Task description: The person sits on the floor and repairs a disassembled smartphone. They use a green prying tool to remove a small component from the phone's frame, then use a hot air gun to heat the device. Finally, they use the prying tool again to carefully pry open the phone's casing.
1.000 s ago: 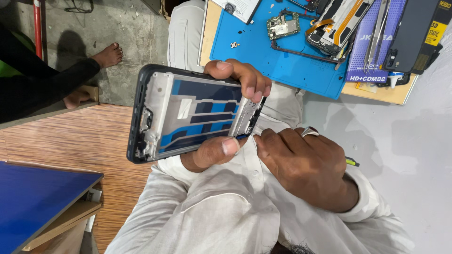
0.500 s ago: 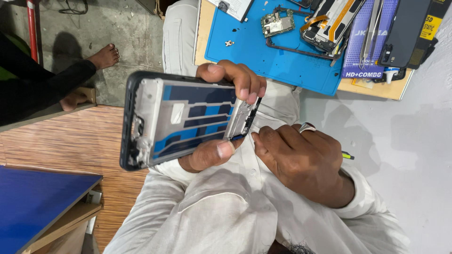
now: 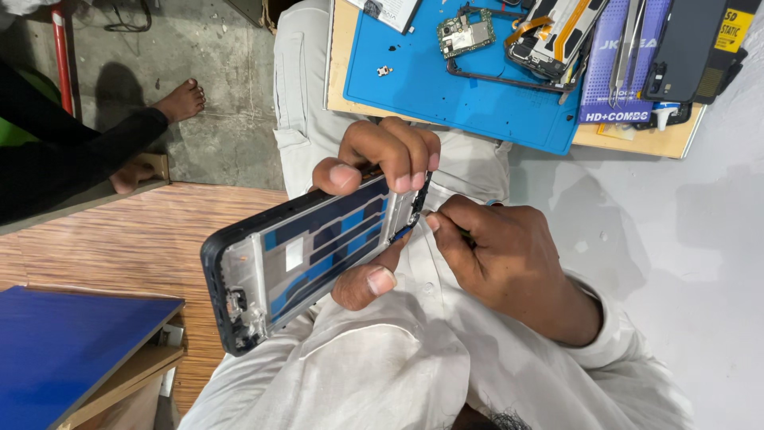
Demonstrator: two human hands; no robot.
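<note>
A person seated in pale clothing holds an opened phone frame [image 3: 306,267] over the lap, its black rim tilted so the far end sits lower left and the near end rises toward the middle of the view. The left hand [image 3: 380,171] is closed around the frame's upper end: the thumb and fingers fold over the top edge, while one finger curls beneath and shows its nail below the frame. Inside the frame, blue and dark strips run lengthwise across a silvery plate.

The right hand [image 3: 509,263] is pinched shut just beside that same end, its fingertips pressed against the frame's short edge, touching the left hand's fingers. Whether it grips a small tool cannot be told; only a hint of something coloured shows behind the knuckles.

Beyond the hands, a blue work mat [image 3: 446,87] lies on a wooden board [image 3: 338,72] serving as the bench. On the mat rest a small green circuit board [image 3: 465,33], a stripped phone body [image 3: 553,36] with an orange ribbon, and a pair of tweezers [image 3: 629,40] on a purple packet. A dark phone back cover [image 3: 688,48] lies at the far right.

At upper left, another person's bare foot [image 3: 181,101] rests on the concrete floor. A blue panel [image 3: 64,346] fills the lower left corner.
</note>
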